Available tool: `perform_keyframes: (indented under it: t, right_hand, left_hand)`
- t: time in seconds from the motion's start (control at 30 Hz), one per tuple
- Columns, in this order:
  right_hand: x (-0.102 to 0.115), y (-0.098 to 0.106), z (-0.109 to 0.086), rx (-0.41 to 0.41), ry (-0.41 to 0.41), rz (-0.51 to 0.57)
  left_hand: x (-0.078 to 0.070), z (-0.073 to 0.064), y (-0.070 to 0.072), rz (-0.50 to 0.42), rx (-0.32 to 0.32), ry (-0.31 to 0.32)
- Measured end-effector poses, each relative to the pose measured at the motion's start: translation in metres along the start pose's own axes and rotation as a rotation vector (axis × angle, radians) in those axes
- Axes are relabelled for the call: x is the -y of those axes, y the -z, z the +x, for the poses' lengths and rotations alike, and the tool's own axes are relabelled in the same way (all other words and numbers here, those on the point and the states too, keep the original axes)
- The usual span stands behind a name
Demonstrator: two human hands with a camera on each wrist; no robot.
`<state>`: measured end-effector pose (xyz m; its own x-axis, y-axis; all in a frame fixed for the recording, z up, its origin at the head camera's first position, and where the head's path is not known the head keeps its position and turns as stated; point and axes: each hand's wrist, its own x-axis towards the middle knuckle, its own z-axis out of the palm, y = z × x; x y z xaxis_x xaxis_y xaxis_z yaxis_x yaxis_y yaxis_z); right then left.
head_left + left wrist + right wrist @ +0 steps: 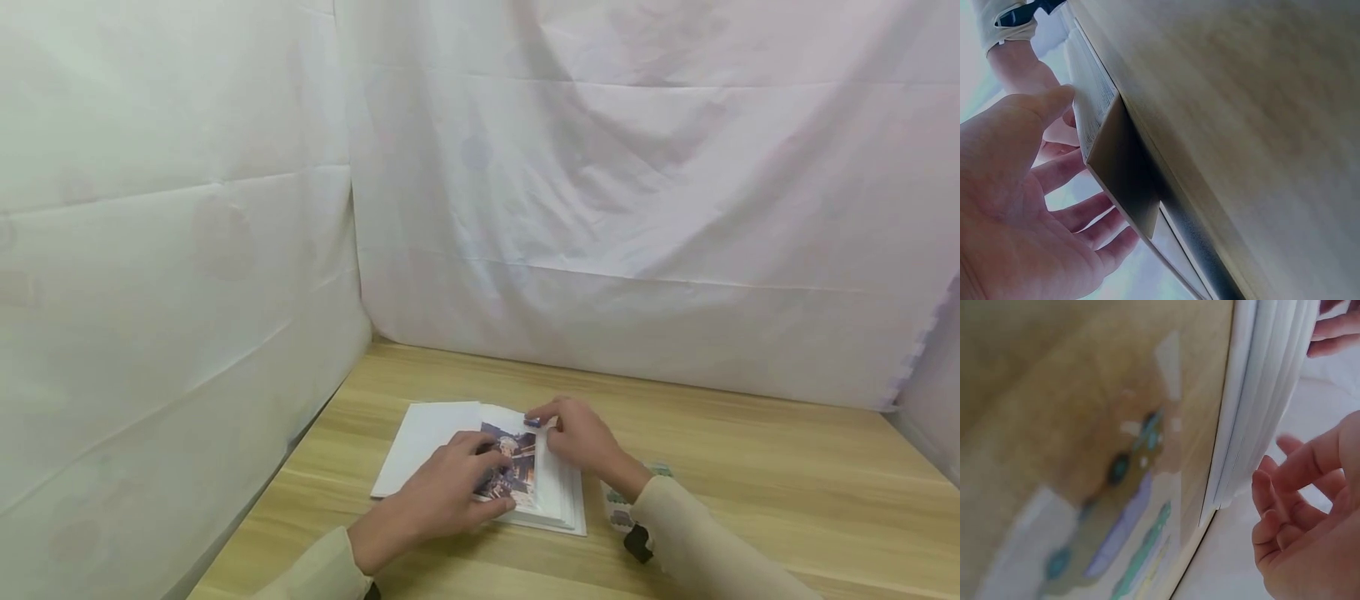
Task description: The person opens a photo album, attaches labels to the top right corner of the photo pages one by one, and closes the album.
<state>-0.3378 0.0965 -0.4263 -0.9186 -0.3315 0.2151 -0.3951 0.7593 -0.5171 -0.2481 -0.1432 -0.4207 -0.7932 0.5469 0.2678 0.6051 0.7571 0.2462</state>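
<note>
Head: the left hand (453,483), loosely spread, rests on the photo (522,475) in the book (427,425); the right hand (581,433), index extended, touches a sticker (532,422) at the book's far right. Left wrist: parted fingers hold nothing. Right wrist: fingers bent; a sheet (1119,528) beside the book

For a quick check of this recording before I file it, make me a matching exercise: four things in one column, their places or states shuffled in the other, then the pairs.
Things:
1. Photo
2. Book
3. Sticker sheet
4. Blue piece

Places or states:
A. on the table, partly hidden by the right sleeve
B. at the index fingertip of the right hand
C. partly covered by the left hand, pictured side up
D. lying open

Pairs: 1-C, 2-D, 3-A, 4-B
</note>
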Motion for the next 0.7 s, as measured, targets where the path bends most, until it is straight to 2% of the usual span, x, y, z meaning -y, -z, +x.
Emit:
perform_keyframes:
  t: [0.2, 0.5, 0.7]
  right_hand:
    - [-0.008, 0.009, -0.007, -0.068, -0.047, 0.061]
    - [-0.013, 0.024, -0.028, -0.116, 0.038, 0.062]
    - [-0.017, 0.030, -0.041, -0.097, 0.039, 0.050]
  left_hand:
    - [0.000, 0.001, -0.001, 0.003, 0.001, -0.002]
    - [0.000, 0.001, -0.004, 0.012, -0.007, -0.012]
    - [-0.003, 0.001, -0.005, 0.003, -0.001, -0.003]
